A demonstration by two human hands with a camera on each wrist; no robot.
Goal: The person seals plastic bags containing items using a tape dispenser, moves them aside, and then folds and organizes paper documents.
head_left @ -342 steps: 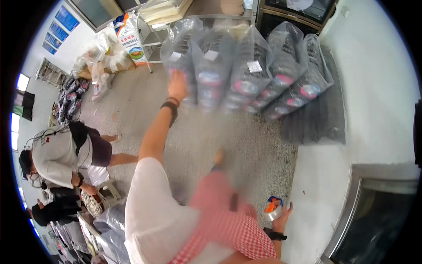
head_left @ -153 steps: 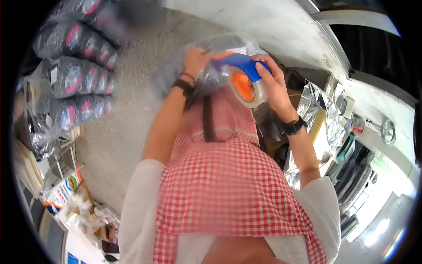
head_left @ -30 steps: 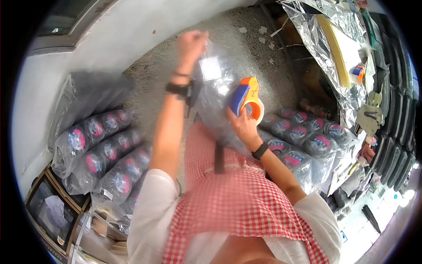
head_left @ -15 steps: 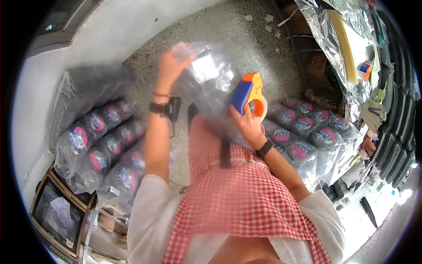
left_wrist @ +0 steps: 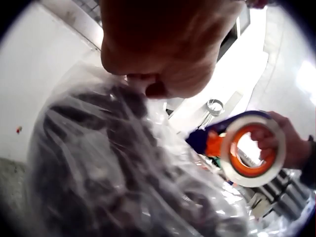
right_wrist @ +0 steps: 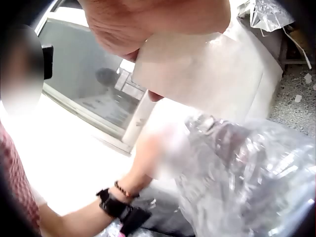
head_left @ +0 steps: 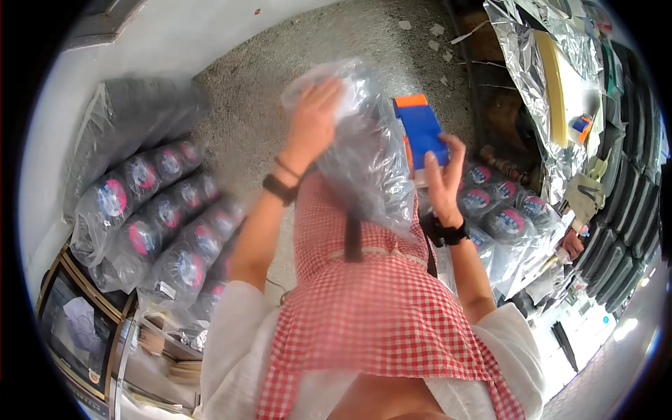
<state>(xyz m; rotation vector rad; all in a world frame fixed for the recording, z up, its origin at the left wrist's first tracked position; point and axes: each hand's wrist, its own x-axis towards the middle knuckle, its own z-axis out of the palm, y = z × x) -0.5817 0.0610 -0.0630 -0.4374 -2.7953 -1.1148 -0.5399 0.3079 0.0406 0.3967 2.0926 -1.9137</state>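
Note:
A clear plastic bag with dark, bundled contents stands in front of the apron. My left hand lies over its upper end with fingers stretched out, blurred by motion, on a white patch of the plastic. In the left wrist view the hand's heel sits close above the crinkled bag. My right hand grips a blue and orange tape dispenser, just right of the bag. The left wrist view shows its roll of tape around an orange hub. Glossy plastic of the bag fills the right wrist view's lower right.
Bagged dark bundles with pink and blue labels line the floor at left, and more bundles lie at right. A foil-covered surface at right bears a second tape dispenser. A white wall closes off the far left.
My left hand has gone from holding the bag's end to lying over its top. The tape dispenser has moved right and turned, its blue side now up. Earlier I touched bagged bundles elsewhere.

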